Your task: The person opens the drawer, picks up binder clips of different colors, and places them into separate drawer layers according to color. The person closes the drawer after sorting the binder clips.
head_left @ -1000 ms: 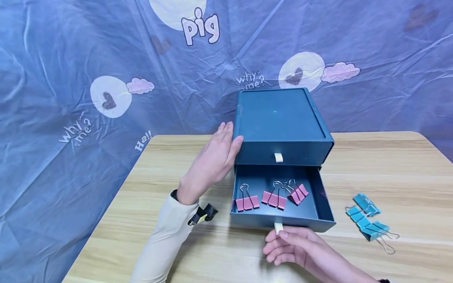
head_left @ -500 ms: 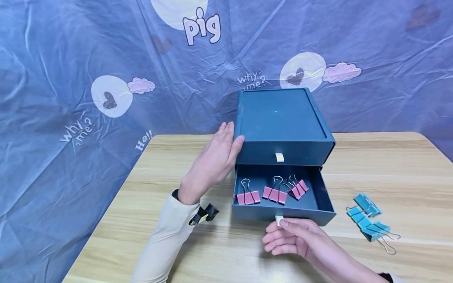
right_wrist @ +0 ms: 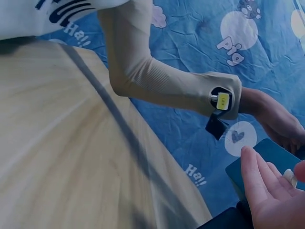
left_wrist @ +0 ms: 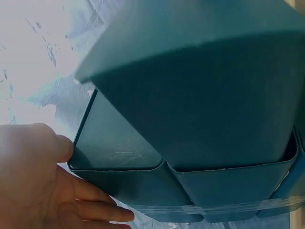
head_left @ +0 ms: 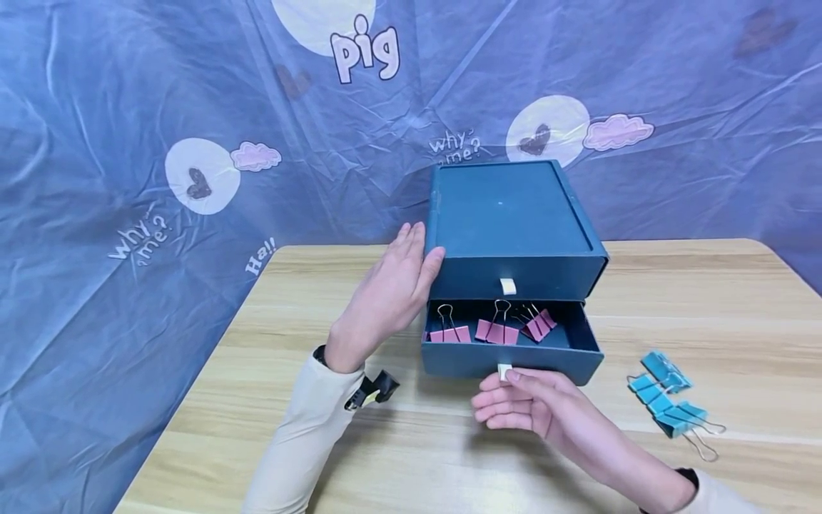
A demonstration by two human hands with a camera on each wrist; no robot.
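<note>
In the head view, a teal cabinet (head_left: 514,210) is standing on the wood-grain worktop (head_left: 218,407), its upper drawer (head_left: 462,278) sitting flush and its lower drawer (head_left: 456,360) jutting partway out toward the person. The right hand (head_left: 536,407) is pinching the white tab (head_left: 504,370) on the lower drawer's front, the grip narrowing to thumb and forefinger while the other fingers are spreading loosely below. In the right wrist view, the same tab is showing by the thumb, at the picture's edge.

The left hand (head_left: 393,282) is lying against the cabinet's left side, its fingers extending toward the back and its thumb resting at the front corner; its grip is staying wide and is holding nothing. A pale sleeve (head_left: 302,435) is covering that arm, and a small black device (head_left: 374,390) is sitting at the wrist.

Inside the lower drawer, three pink binder clips are standing in a row: one (head_left: 449,335) near the left wall, one (head_left: 496,332) in the middle, and one (head_left: 541,325) tilting to its right. Turquoise binder clips (head_left: 682,418) are lying bunched together on the worktop, well apart from the right hand. Behind everything, a blue printed cloth (head_left: 96,185) is hanging in creases.
</note>
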